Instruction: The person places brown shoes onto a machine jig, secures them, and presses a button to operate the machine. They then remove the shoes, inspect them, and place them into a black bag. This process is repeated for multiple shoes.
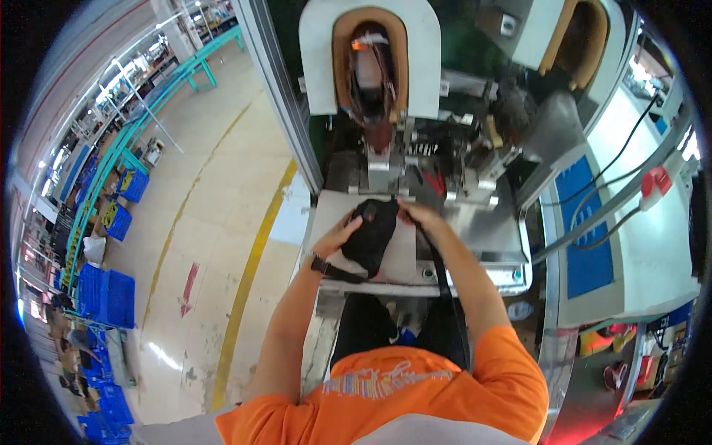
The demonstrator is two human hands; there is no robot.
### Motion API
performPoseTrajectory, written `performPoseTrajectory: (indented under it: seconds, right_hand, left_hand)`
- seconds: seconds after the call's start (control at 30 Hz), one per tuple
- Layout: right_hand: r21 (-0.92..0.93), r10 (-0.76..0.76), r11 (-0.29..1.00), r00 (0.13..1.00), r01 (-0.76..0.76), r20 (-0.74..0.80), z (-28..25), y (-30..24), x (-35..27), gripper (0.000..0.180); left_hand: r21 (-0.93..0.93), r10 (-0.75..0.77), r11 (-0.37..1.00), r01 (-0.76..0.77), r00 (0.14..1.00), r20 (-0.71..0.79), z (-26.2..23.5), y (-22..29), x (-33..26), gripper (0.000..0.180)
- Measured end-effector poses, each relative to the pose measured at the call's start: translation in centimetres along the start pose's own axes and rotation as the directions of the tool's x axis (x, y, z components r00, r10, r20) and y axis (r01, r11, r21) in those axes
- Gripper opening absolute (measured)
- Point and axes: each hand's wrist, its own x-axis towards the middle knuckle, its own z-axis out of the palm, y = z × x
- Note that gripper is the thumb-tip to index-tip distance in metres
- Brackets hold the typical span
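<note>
I hold a limp black shoe upper [371, 239] over the pale front plate of a machine, with its toe and heel hard to tell apart. My left hand [340, 233] grips its left edge, thumb on top and fingers underneath. At its upper right corner, the fingers of my right hand [417, 213] are closed on the edge, and the fingertips are partly hidden. One black strap [337, 271] trails below my left wrist. A second, longer strap [443, 297] hangs past my right forearm toward my lap.
Above the plate stands a machine head with a tan padded horseshoe [404, 44] around a dark form. Metal clamps and a red-handled tool [437, 182] lie behind my hands. Green buttons [428, 274] line the front edge. A metal post [278, 89] rises at left, with blue crates [116, 298] beyond.
</note>
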Motion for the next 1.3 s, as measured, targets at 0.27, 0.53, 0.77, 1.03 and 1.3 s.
performPoseTrajectory:
  seconds: [0.27, 0.53, 0.77, 1.03, 1.3]
  right_hand:
    - [-0.673, -0.322, 0.739, 0.897, 0.038, -0.303, 1.9, -0.6, -2.2, 0.05]
    - [-0.421, -0.504, 0.8, 0.859, 0.427, -0.087, 1.3, -14.4, -19.9, 0.023]
    - [-0.359, -0.746, 0.665, 0.578, 0.654, -0.331, -0.6, -23.2, -26.9, 0.007]
    - [-0.759, -0.976, 0.187, 0.028, 0.624, -0.216, 3.2, -31.4, -26.8, 0.019]
    - [-0.959, -0.969, -0.241, -0.092, 0.146, 0.23, 3.6, -39.5, -19.6, 0.019]
  left_hand:
    - [0.212, -0.148, 0.968, 0.137, 0.988, 0.038, -1.4, 2.7, -1.6, 0.07]
    - [-0.049, 0.074, 0.992, -0.115, 0.856, -0.511, -4.3, 7.8, -11.8, 0.047]
    - [-0.116, 0.023, 0.982, -0.148, 0.707, -0.706, -0.4, 4.1, -20.0, 0.037]
    - [0.032, 0.149, 0.981, -0.192, 0.638, -0.756, 2.7, 3.3, -21.8, 0.029]
    - [0.128, 0.496, 0.859, -0.497, 0.742, -0.451, 6.9, 12.7, -14.8, 0.025]
